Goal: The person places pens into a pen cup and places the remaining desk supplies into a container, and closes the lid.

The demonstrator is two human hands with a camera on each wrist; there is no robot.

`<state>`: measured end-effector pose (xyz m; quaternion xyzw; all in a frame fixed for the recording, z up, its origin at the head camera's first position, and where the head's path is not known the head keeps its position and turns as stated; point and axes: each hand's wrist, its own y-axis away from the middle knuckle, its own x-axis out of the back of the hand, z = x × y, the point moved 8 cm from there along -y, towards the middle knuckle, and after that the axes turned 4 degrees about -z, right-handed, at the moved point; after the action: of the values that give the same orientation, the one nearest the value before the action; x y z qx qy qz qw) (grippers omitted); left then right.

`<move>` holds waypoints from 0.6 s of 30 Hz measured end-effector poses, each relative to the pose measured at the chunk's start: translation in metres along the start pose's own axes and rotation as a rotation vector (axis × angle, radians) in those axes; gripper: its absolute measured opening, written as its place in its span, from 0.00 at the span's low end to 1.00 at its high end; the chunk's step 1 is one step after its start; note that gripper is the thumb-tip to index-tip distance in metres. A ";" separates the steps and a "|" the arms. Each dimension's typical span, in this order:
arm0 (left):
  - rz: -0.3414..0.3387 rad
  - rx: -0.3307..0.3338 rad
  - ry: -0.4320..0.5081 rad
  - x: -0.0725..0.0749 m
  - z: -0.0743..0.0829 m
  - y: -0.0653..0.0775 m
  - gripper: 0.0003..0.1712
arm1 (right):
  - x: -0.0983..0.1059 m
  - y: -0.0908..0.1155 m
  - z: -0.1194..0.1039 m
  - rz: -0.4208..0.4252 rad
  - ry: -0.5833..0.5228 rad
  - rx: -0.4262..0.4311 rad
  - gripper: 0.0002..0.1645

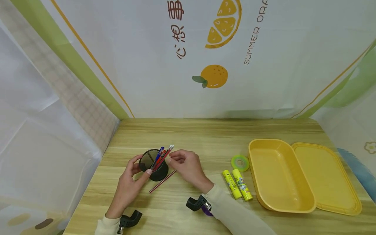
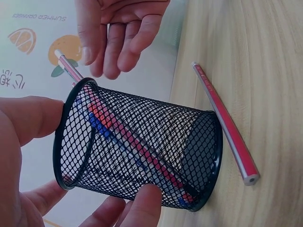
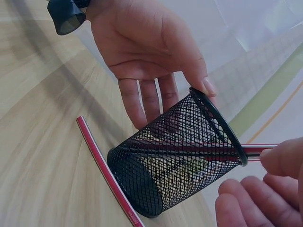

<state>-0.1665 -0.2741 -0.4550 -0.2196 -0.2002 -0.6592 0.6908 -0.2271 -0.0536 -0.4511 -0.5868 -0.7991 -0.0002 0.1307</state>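
Note:
My left hand (image 1: 128,185) grips a black mesh pen cup (image 1: 159,174), thumb at the rim and fingers around the side. The cup leans over, its mouth toward the upper left in the left wrist view. Inside it stand a blue pen (image 1: 159,153), an orange-red pen and red striped pencils (image 1: 167,152) with white ends. Beside the pencils, just off the rim, is my right hand (image 1: 188,166), its fingers loosely bent and nothing between them in the left wrist view. A loose red striped pencil (image 2: 222,118) lies on the table by the cup's base.
Two yellow glue sticks (image 1: 232,184) lie side by side to the right, near a green tape roll (image 1: 235,160). Farther right sit a yellow plastic box (image 1: 282,179) and its lid (image 1: 327,178). A printed cloth (image 1: 147,65) hangs behind the wooden table (image 1: 188,130).

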 end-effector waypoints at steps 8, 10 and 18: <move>-0.010 0.008 0.005 0.000 0.001 0.000 0.38 | 0.008 0.006 0.013 0.000 0.074 -0.091 0.15; -0.009 0.010 0.005 0.000 0.001 0.000 0.38 | 0.010 0.007 0.017 -0.006 0.094 -0.120 0.16; -0.011 0.017 -0.004 0.000 0.000 0.000 0.38 | 0.017 0.015 0.030 -0.008 0.193 -0.208 0.22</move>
<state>-0.1669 -0.2737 -0.4547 -0.2141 -0.2082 -0.6608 0.6886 -0.2241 -0.0283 -0.4790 -0.5912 -0.7809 -0.1399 0.1453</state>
